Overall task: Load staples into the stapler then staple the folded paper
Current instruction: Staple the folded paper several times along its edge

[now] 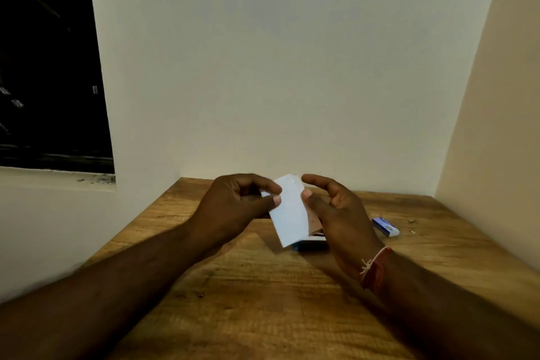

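Leaning between the hands (pixel 233 203) (pixel 339 213) — folded paper (pixel 289 213), white, narrow, smooth.

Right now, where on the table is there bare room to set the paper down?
The table is bare in the foreground and left of the left hand. Crowded by the right hand: a half-hidden object and a blue-white box.

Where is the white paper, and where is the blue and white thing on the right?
white paper (pixel 290 211): head view, middle of its front face.
blue and white thing (pixel 385 226): head view, middle of its top side.
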Action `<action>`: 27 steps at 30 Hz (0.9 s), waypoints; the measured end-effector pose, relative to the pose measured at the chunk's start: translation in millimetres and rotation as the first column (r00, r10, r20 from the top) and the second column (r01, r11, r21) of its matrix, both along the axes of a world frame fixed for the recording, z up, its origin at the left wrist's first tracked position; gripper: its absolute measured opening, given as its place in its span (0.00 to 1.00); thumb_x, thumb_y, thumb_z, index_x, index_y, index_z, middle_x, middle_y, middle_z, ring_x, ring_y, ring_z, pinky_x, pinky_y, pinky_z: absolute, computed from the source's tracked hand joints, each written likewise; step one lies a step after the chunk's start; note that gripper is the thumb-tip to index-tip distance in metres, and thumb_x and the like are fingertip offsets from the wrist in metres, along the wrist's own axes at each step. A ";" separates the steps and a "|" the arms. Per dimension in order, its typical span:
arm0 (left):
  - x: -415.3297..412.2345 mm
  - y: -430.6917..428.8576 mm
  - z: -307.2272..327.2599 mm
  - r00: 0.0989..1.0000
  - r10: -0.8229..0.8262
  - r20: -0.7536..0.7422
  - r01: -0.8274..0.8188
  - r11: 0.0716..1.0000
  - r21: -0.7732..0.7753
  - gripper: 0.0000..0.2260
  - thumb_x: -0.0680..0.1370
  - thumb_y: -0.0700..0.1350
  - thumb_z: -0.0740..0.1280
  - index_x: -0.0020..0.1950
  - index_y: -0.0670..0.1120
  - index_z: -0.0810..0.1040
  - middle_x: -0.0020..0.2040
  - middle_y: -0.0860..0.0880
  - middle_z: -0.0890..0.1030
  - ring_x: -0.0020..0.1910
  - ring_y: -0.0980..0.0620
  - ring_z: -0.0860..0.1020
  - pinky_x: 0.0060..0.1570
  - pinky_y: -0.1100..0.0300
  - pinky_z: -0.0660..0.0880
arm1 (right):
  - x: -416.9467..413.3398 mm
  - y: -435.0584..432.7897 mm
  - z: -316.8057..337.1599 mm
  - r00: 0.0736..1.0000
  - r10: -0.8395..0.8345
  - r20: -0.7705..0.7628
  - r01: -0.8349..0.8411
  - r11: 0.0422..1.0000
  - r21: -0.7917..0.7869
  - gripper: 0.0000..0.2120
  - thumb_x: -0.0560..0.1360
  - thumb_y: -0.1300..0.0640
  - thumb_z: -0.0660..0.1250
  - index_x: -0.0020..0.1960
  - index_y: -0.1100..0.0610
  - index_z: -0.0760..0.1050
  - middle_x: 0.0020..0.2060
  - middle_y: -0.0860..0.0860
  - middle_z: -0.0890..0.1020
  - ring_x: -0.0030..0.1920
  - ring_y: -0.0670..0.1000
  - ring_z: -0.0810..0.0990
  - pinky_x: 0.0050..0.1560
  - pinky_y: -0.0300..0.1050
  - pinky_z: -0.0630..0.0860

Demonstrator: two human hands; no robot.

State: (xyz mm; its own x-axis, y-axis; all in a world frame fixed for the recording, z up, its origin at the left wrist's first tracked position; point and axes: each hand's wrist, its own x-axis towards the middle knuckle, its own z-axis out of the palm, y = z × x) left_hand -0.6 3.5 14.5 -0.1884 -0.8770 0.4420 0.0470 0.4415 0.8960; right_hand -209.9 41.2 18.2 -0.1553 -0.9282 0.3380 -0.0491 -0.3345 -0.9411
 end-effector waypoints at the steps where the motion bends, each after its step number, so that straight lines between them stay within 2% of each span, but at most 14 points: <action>1: 2.5 -4.7 0.3 1.000 0.021 0.007 -0.021 1.000 -0.005 0.06 0.79 0.33 0.78 0.54 0.41 0.90 0.44 0.51 0.90 0.48 0.55 0.90 0.46 0.60 0.87 | -0.8 -0.4 2.3 1.000 0.009 -0.014 -0.009 1.000 0.008 0.12 0.86 0.58 0.69 0.65 0.45 0.83 0.48 0.50 0.91 0.47 0.48 0.91 0.43 0.46 0.89; 2: 7.0 -10.9 -0.4 0.998 0.047 0.033 -0.047 0.999 -0.002 0.06 0.80 0.34 0.77 0.54 0.42 0.90 0.44 0.51 0.90 0.49 0.54 0.89 0.46 0.59 0.87 | -3.3 -0.8 4.0 0.998 0.005 -0.067 -0.004 1.000 0.021 0.11 0.86 0.57 0.68 0.66 0.46 0.82 0.47 0.50 0.92 0.47 0.48 0.91 0.44 0.45 0.88; 4: 19.1 -25.5 -0.5 0.983 0.101 0.154 -0.104 0.994 0.010 0.06 0.83 0.37 0.74 0.55 0.46 0.90 0.51 0.49 0.89 0.55 0.50 0.87 0.48 0.57 0.87 | -16.3 -7.6 6.4 0.943 -0.055 -0.327 0.059 0.998 0.000 0.11 0.85 0.53 0.70 0.67 0.47 0.82 0.48 0.49 0.92 0.48 0.49 0.91 0.51 0.47 0.88; 6: 32.7 -38.8 -3.4 0.945 0.139 0.296 -0.153 0.988 0.026 0.06 0.84 0.39 0.73 0.55 0.48 0.89 0.57 0.46 0.88 0.59 0.47 0.85 0.47 0.59 0.83 | -33.6 -13.7 6.7 0.786 -0.072 -0.615 0.090 0.996 -0.001 0.13 0.80 0.46 0.76 0.64 0.46 0.84 0.50 0.45 0.90 0.52 0.47 0.88 0.58 0.46 0.85; 7: 38.5 -43.7 -5.5 0.926 0.151 0.346 -0.173 0.984 0.034 0.05 0.84 0.40 0.73 0.55 0.48 0.89 0.58 0.47 0.87 0.60 0.47 0.85 0.46 0.60 0.80 | -40.1 -14.7 6.3 0.711 -0.032 -0.702 0.088 0.995 0.043 0.17 0.76 0.42 0.80 0.62 0.45 0.85 0.50 0.43 0.89 0.53 0.46 0.87 0.58 0.44 0.83; 10: 50.3 -55.6 -10.3 0.854 0.199 0.480 -0.227 0.974 0.002 0.04 0.83 0.40 0.75 0.52 0.49 0.89 0.59 0.50 0.88 0.62 0.49 0.83 0.48 0.60 0.77 | -47.8 -16.5 1.8 0.542 0.105 -0.834 0.102 0.977 0.189 0.27 0.66 0.34 0.83 0.61 0.42 0.86 0.53 0.41 0.87 0.53 0.43 0.85 0.56 0.43 0.82; 12: 52.0 -60.6 -13.0 0.809 0.221 0.545 -0.245 0.969 -0.029 0.04 0.82 0.41 0.76 0.51 0.50 0.89 0.59 0.52 0.88 0.62 0.51 0.82 0.51 0.60 0.76 | -46.1 -17.2 -0.9 0.450 0.106 -0.887 0.110 0.979 0.173 0.23 0.70 0.36 0.82 0.62 0.42 0.87 0.55 0.40 0.85 0.52 0.42 0.82 0.51 0.39 0.79; 15: 51.4 -67.4 -22.0 0.761 0.242 0.602 -0.241 0.967 -0.083 0.03 0.81 0.44 0.77 0.49 0.53 0.89 0.56 0.55 0.88 0.59 0.55 0.83 0.50 0.62 0.75 | -42.5 -23.0 -6.1 0.419 0.048 -0.907 0.139 0.983 0.116 0.15 0.77 0.43 0.79 0.61 0.46 0.88 0.53 0.41 0.83 0.49 0.42 0.79 0.44 0.35 0.72; 17: 50.3 -70.7 -28.9 0.731 0.270 0.626 -0.246 0.961 -0.127 0.03 0.80 0.45 0.78 0.48 0.54 0.89 0.54 0.58 0.88 0.58 0.57 0.83 0.49 0.63 0.74 | -43.9 -29.1 -10.2 0.463 0.000 -0.887 0.206 0.973 0.107 0.11 0.78 0.45 0.79 0.57 0.48 0.89 0.51 0.43 0.85 0.49 0.43 0.80 0.45 0.38 0.75; 19: 50.0 -74.5 -33.7 0.722 0.297 0.625 -0.260 0.953 -0.152 0.03 0.80 0.45 0.78 0.48 0.54 0.89 0.53 0.58 0.88 0.56 0.58 0.82 0.48 0.65 0.73 | -50.7 -34.2 -13.2 0.503 -0.133 -0.854 0.330 0.943 0.048 0.07 0.77 0.48 0.78 0.50 0.50 0.88 0.46 0.46 0.87 0.46 0.45 0.83 0.46 0.45 0.80; 22: 50.4 -78.2 -37.0 0.711 0.326 0.623 -0.268 0.945 -0.189 0.03 0.81 0.46 0.77 0.49 0.54 0.89 0.52 0.59 0.87 0.56 0.59 0.82 0.48 0.69 0.71 | -64.7 -40.6 -15.3 0.407 -0.266 -0.874 0.483 0.875 -0.042 0.07 0.77 0.54 0.71 0.45 0.55 0.86 0.42 0.53 0.87 0.46 0.55 0.86 0.50 0.51 0.84; 24: 51.2 -80.1 -38.7 0.712 0.324 0.623 -0.259 0.946 -0.196 0.02 0.81 0.46 0.77 0.50 0.54 0.89 0.52 0.59 0.86 0.56 0.58 0.82 0.49 0.69 0.71 | -70.3 -42.4 -17.0 0.342 -0.272 -0.900 0.534 0.844 -0.052 0.07 0.77 0.55 0.70 0.46 0.56 0.85 0.45 0.55 0.88 0.49 0.58 0.87 0.52 0.50 0.84; 27: 50.8 -85.3 -42.0 0.711 0.318 0.627 -0.242 0.948 -0.207 0.03 0.82 0.47 0.76 0.54 0.54 0.89 0.53 0.59 0.86 0.57 0.55 0.82 0.50 0.67 0.71 | -77.3 -50.0 -22.8 0.334 -0.281 -0.900 0.563 0.825 -0.049 0.08 0.76 0.54 0.71 0.51 0.56 0.85 0.50 0.56 0.87 0.52 0.57 0.86 0.55 0.52 0.85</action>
